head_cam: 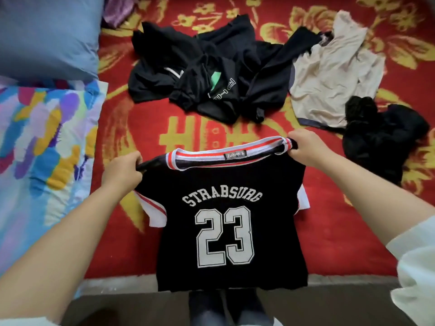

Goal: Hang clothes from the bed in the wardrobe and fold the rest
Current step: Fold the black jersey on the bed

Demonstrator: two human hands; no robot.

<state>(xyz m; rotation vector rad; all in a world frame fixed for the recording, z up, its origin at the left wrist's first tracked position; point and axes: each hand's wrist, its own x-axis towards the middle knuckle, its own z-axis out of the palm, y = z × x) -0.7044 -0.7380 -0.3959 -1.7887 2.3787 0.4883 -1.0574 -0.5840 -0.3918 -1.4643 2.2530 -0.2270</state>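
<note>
Right now both hands are up at the shoulders of a black jersey (226,208), holding it spread over the near edge of the bed (341,231). The left hand (122,172) has its fingers curled round the left shoulder seam, and the right hand (303,147) pinches the right end of the red-and-white striped collar. The jersey hangs flat, print facing up: "STRABSURG" arched over a big white 23, with its hem dropping past the bed's edge.

Further back on the red and gold bedspread, a crumpled heap of black clothes (204,74) sits in the middle. Just to its right lies a beige top (329,74), spread loosely, and a second dark bundle (386,137) overlaps its lower corner. On the left, a blue pillow (47,36) rests above a multicoloured pillow (42,149).
</note>
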